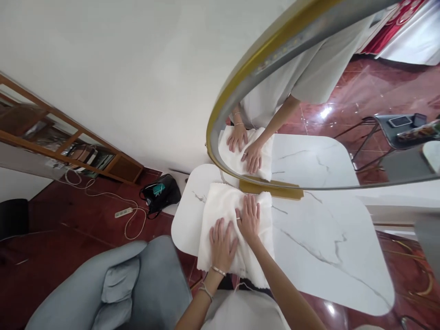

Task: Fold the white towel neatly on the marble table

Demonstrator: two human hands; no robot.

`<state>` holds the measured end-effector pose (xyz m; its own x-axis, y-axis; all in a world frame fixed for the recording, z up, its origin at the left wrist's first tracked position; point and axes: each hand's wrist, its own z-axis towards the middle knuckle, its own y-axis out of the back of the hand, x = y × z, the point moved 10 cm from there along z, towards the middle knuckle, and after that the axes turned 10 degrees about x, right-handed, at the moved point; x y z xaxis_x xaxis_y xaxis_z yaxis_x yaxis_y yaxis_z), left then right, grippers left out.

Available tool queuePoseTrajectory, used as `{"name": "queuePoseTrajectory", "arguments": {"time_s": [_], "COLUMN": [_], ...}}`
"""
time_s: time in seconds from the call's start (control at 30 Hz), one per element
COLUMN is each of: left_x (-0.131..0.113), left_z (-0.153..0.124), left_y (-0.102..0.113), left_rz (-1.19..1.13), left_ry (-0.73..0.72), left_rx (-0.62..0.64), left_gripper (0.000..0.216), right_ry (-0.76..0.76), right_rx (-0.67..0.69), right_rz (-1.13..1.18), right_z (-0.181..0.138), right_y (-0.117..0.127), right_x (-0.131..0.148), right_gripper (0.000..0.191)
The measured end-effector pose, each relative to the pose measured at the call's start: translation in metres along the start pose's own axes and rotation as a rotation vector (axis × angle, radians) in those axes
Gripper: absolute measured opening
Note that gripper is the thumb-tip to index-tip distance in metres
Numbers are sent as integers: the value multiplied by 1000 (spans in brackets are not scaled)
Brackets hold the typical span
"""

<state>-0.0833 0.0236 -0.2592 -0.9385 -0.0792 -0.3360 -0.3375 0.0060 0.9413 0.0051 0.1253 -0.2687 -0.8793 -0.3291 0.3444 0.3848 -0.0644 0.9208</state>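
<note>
The white towel (220, 204) lies on the counter (326, 238) before the mirror (309, 160). My left hand (222, 243) and right hand (248, 217) rest flat on it, fingers (249, 204) spread, pinching nothing. It looks light, soft and limp, so I judge it best pinched at an edge or corner.

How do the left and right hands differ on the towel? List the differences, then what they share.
Place: the left hand lies nearer the body; the right hand lies farther up the towel, toward the mirror.
Wrist: the left hand's wrist bears bracelets; the right hand's wrist looks bare.
Shared: both lie flat, palm down, fingers loosely spread, side by side on the towel.
</note>
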Motion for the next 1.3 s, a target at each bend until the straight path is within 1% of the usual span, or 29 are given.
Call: {"name": "queuePoseTrajectory", "arguments": {"time_s": [0.07, 0.13, 0.17, 0.23, 0.3, 0.33, 0.4, 0.47, 0.5, 0.6, 0.63, 0.67, 0.7, 0.77, 0.8, 0.83, 0.9, 1.0, 1.07, 1.13, 1.23, 1.3], "left_x": [16, 29, 35, 50, 71, 81, 92, 90, 87, 80, 75, 69, 61, 49, 48, 49, 58, 73, 80, 86, 99, 112], "left_z": [20, 50, 67, 101, 127, 136, 150, 156, 156, 148, 146, 147, 151, 158, 161, 164, 174, 197, 217, 234, 247, 245], "left_y": [10, 17, 20, 22, 24, 25, 27, 30, 33, 48, 49, 46, 38, 19, 12, 8, 7, 14, 17, 18, 19, 23], "left_rz": [-76, -118, -124, -121, -136, -156, -203, -239, -260, -346, -355, -337, -289, -158, -99, -54, -2, 23, 28, 30, 31, 29], "left_ry": [97, 162, 175, 205, 271, 294, 280, 200, 163, 115, 95, 67, 33, -30, -43, -44, -26, -5, -17, -49, -60, -23], "left_rx": [-53, -114, -140, -160, -170, -172, -162, -145, -164, -329, -351, -329, -263, -91, -30, 4, 17, 8, 29, 67, 95, 76], "left_gripper": [48, 44, 43, 41, 42, 43, 39, 32, 30, 34, 37, 40, 44, 50, 51, 52, 53, 52, 50, 50, 49, 47], "right_ry": [9, 11, -4, -80, -153, -157, -102, -39, -25, 11, 22, 25, 17, -38, -70, -95, -116, -155, -218, -256, -191, -107], "right_rx": [-30, -63, -82, -126, -158, -172, -215, -270, -299, -333, -318, -287, -245, -151, -114, -80, -21, 93, 186, 246, 289, 309], "right_rz": [20, 43, 56, 71, 77, 96, 167, 237, 257, 279, 275, 254, 216, 109, 57, 17, -26, -48, -58, -62, -50, -45], "right_z": [10, 16, 18, 18, 15, 14, 12, 11, 12, 21, 26, 32, 39, 51, 56, 62, 75, 102, 122, 139, 160, 169], "right_y": [-2, -2, -2, 1, 3, 4, 8, 13, 15, 17, 14, 11, 5, -7, -13, -18, -27, -40, -49, -54, -61, -68], "right_x": [10, 15, 14, 6, -2, -4, -2, 1, 2, 9, 12, 15, 18, 20, 20, 20, 23, 25, 24, 24, 35, 46], "right_gripper": [60, 53, 48, 38, 30, 26, 24, 27, 29, 34, 35, 36, 36, 38, 40, 42, 46, 49, 48, 47, 47, 48]}}
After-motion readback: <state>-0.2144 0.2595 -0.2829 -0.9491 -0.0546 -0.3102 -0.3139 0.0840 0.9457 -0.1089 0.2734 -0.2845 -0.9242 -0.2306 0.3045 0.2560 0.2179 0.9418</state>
